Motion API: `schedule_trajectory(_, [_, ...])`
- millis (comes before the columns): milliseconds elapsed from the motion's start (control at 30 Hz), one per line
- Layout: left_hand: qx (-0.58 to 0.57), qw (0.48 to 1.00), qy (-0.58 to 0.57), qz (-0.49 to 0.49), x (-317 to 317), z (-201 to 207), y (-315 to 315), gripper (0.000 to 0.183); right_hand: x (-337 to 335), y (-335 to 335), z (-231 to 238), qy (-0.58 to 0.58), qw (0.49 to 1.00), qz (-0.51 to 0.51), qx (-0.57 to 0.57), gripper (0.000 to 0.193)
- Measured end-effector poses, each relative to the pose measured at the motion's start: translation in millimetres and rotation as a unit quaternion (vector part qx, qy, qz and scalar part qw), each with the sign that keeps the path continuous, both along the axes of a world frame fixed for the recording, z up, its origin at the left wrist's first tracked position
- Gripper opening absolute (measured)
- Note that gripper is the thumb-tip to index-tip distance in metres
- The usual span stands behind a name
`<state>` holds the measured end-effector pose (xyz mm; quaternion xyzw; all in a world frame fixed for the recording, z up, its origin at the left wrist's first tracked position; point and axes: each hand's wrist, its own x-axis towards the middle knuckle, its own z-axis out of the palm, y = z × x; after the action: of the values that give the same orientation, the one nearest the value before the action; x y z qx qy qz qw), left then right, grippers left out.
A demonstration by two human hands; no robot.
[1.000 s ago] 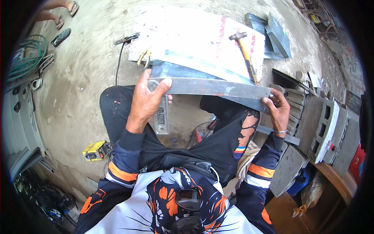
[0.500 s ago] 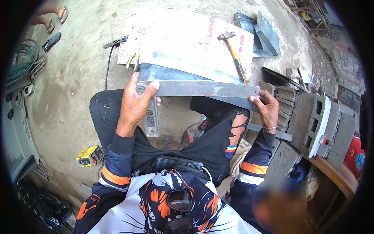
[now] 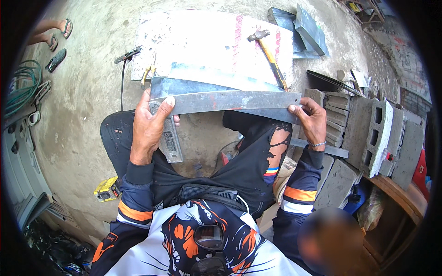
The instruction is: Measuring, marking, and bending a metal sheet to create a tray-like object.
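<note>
The square (image 3: 221,100) is dull, scuffed metal. At the white board's (image 3: 193,39) near edge, the sheet (image 3: 189,86) is smooth, softly shining metal. The hammer (image 3: 267,52) by the board's right edge has a dull metal head. The concrete blocks (image 3: 357,133) look rough.

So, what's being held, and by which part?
A metal square: the left grip has its corner, where blade meets handle; the right grip pinches the blade's far end, perhaps the metal sheet too.

Red print (image 3: 237,34) on white board (image 3: 193,39), marking (image 3: 171,141) on square's handle (image 3: 174,155), small lettering (image 3: 111,237) on left sleeve (image 3: 135,210), none clearly legible
</note>
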<state>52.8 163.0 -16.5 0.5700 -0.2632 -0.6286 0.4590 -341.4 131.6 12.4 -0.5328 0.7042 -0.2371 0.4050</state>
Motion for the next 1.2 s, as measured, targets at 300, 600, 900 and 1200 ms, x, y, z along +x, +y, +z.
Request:
schedule_trajectory(300, [-0.003, 1.000, 0.001, 0.001, -2, 1, -1, 0.040, -5, 0, -1, 0.004, 1.000, 0.014, 0.005, 0.028])
schedule_trajectory(600, [0.005, 1.000, -0.008, 0.004, -1, 2, -1, 0.042, -6, -4, 3, 0.008, 0.999, 0.032, 0.022, 0.037])
schedule_trajectory(900, [-0.025, 0.999, 0.012, 0.024, -1, -1, 0, 0.038, -13, -12, 6, -0.090, 0.986, -0.040, -0.132, 0.026])
schedule_trajectory(1200, [-0.010, 1.000, 0.014, 0.009, 1, -1, 1, 0.038, 130, -26, 55, 0.015, 0.968, 0.163, -0.190, 0.019])
